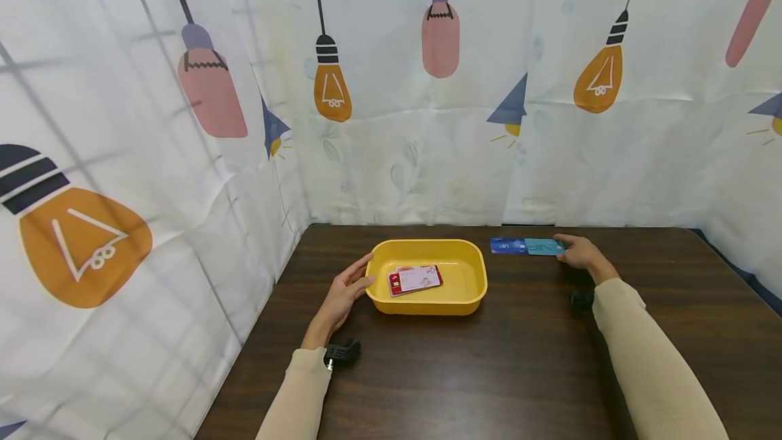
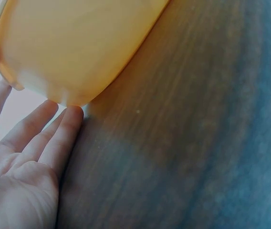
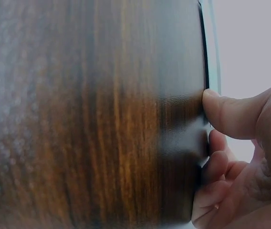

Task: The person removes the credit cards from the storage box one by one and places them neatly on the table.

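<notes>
On the dark wooden table stands a yellow tray [image 1: 427,308], with red, white and pink cards [image 1: 415,280] stacked inside on its left half. My left hand [image 1: 342,297] rests against the tray's left end, its fairly straight fingers [image 2: 61,136] touching the outer wall and the thumb close to the rim. To the right of the tray, near the table's back edge, a blue card [image 1: 508,246] and a teal card [image 1: 544,246] lie end to end in a row. My right hand [image 1: 579,252] pinches the right end of the teal card between thumb and fingers.
A white curtain [image 1: 391,175] printed with lamps and bulbs hangs right behind the table's back edge and along the left side. Brown tabletop [image 1: 464,372] extends in front of the tray. A black wrist device [image 1: 343,352] sits on the left wrist.
</notes>
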Demonstrator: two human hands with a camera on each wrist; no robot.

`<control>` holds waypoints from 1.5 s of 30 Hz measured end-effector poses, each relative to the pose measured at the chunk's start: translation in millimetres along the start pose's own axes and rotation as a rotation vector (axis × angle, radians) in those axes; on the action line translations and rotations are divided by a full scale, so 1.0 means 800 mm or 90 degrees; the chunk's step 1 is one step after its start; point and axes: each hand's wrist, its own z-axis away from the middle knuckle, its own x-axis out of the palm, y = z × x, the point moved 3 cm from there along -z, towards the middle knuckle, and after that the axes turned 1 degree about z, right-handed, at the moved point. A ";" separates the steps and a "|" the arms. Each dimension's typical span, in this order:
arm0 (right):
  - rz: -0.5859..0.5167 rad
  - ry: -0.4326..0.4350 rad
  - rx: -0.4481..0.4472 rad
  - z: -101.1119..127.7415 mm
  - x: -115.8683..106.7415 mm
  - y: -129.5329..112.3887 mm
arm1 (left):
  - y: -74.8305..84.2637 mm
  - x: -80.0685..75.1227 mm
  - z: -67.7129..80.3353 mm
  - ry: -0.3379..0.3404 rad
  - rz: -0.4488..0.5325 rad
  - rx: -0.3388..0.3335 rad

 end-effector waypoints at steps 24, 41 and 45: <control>-0.009 -0.001 -0.003 0.009 0.002 -0.004 | 0.001 0.001 0.002 -0.005 0.003 0.003; -0.129 0.057 -0.033 0.034 0.006 -0.003 | -0.001 0.000 -0.001 -0.002 -0.001 -0.002; -0.172 0.073 -0.049 0.045 0.006 -0.008 | -0.002 0.000 -0.002 0.005 -0.003 0.003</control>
